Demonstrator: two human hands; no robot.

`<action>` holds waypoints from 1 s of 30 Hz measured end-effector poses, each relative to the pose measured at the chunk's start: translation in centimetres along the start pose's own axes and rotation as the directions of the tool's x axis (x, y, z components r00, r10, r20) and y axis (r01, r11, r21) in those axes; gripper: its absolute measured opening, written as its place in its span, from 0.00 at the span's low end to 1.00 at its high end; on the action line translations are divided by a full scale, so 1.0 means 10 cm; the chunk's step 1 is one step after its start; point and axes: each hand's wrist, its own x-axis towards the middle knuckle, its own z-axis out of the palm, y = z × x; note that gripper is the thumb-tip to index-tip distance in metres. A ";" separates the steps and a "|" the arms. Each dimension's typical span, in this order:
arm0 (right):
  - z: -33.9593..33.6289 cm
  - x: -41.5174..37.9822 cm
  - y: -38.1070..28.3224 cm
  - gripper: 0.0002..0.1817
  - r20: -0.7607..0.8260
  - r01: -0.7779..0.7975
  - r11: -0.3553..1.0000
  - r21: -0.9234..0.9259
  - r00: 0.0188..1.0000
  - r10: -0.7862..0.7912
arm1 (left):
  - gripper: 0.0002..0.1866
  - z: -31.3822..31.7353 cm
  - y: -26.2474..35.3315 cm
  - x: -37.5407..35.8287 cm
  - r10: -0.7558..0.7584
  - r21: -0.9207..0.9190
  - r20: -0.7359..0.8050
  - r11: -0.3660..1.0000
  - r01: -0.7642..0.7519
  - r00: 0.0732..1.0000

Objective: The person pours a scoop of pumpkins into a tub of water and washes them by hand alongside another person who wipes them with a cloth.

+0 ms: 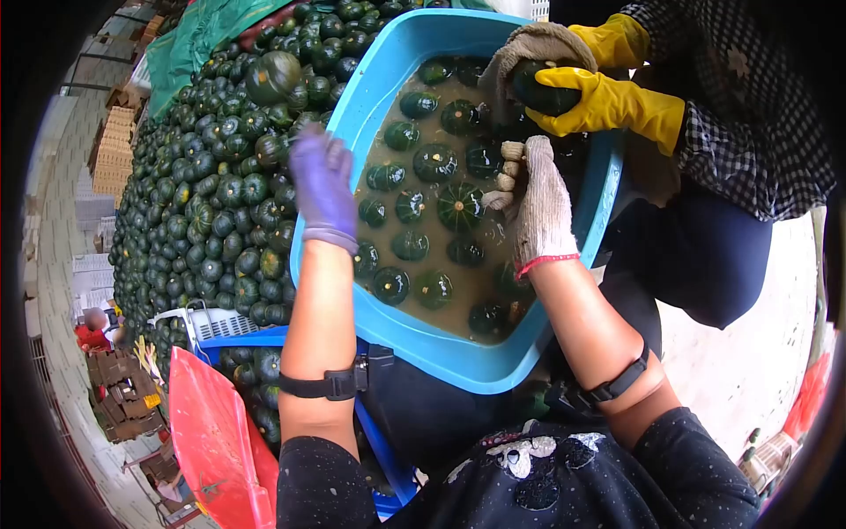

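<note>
My left hand (324,189), in a purple glove, is raised over the left rim of a light-blue tub (370,84), beside a big heap of green pumpkins (220,189). Motion blurs its fingers, which look apart and hold nothing visible. Just above, a larger, blurred pumpkin (273,78) shows against the heap, apart from the hand. My right hand (542,207), in an off-white knitted glove, is over the right part of the tub. Its fingers are loosely bent, with nothing seen in them. Several wet pumpkins (435,162) sit in the tub's murky water.
Across the tub, another person's yellow-gloved hands (608,101) hold a pumpkin (542,88) and a brown cloth (538,44). A red plastic sheet-like piece (211,432) and a blue crate (256,338) with pumpkins stand at lower left. Green sheeting (189,48) covers part of the heap.
</note>
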 end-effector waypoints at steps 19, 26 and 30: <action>-0.24 -0.04 0.60 0.36 0.427 0.406 0.284 -0.869 0.904 0.016 | 0.28 -0.22 -0.97 -1.14 -0.593 -0.151 0.311 0.741 0.655 0.743; -0.39 0.19 0.87 0.21 0.334 0.327 0.086 -0.941 0.937 0.099 | 0.29 -0.15 -1.36 -1.22 -0.403 -0.363 0.074 0.841 0.402 0.912; -0.20 -0.50 0.71 0.26 0.337 0.338 0.202 -0.919 0.941 -0.036 | 0.24 -0.18 -1.34 -1.13 -0.412 -0.218 -0.054 0.894 0.391 0.910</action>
